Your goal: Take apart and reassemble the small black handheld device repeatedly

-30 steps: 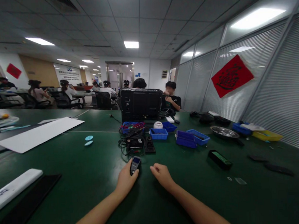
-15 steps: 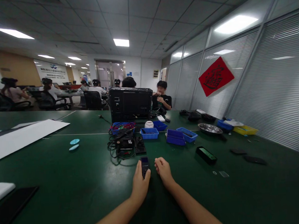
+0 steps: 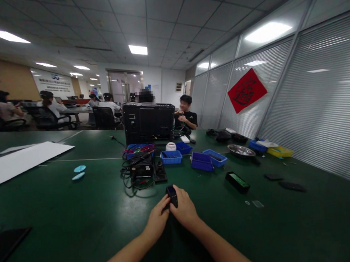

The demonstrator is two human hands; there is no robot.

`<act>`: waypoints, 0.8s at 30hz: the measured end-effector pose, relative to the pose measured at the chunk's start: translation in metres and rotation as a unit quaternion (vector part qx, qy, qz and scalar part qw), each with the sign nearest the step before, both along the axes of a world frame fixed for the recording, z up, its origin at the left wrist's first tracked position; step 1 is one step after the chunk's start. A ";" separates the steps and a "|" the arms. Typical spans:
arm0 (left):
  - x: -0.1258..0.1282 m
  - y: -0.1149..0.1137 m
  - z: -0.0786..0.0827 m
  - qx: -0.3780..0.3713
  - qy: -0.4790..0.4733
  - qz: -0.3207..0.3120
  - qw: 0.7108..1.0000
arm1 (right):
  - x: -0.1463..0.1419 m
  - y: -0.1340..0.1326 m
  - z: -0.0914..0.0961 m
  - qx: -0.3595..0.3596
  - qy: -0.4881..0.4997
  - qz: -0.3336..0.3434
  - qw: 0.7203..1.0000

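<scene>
A small black handheld device with a dark screen point(image 3: 171, 192) is between my two hands, above the near part of the green table. My right hand point(image 3: 185, 209) is closed over its right side, with the fingers reaching along its edge toward the top. On the device's left side, my left hand point(image 3: 158, 220) presses its fingers, bent and close together. The hands cover much of the lower part of the device. Just beyond it are a black box with a coil of cables point(image 3: 142, 170) and a black stand point(image 3: 160, 172).
Blue bins point(image 3: 171, 157), a baseball point(image 3: 170, 146) and a large black monitor-like unit point(image 3: 149, 122) stand ahead. To the right are a black case with a green panel point(image 3: 237, 181), a metal bowl point(image 3: 241, 150) and flat black pieces point(image 3: 292, 186). White sheets point(image 3: 30, 161) lie left. A person point(image 3: 186, 113) sits across.
My right hand has moved left from beside the device and taken hold of it. The left hand has shifted its grip lower along the left side. The view has turned slightly right.
</scene>
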State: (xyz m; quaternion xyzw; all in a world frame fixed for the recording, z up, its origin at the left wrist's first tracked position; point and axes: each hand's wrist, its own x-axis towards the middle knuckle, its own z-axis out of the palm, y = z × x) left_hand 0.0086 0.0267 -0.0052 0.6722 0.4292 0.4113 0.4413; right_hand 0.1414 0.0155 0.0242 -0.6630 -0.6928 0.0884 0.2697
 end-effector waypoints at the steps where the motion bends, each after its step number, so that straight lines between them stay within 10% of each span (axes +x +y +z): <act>1: 0.000 0.000 0.000 0.004 0.001 -0.004 1.000 | 0.000 0.000 0.001 -0.004 -0.017 0.003 1.000; 24: -0.001 -0.004 0.001 0.011 0.069 -0.019 0.997 | 0.078 0.024 0.014 -0.107 -0.140 -0.172 0.969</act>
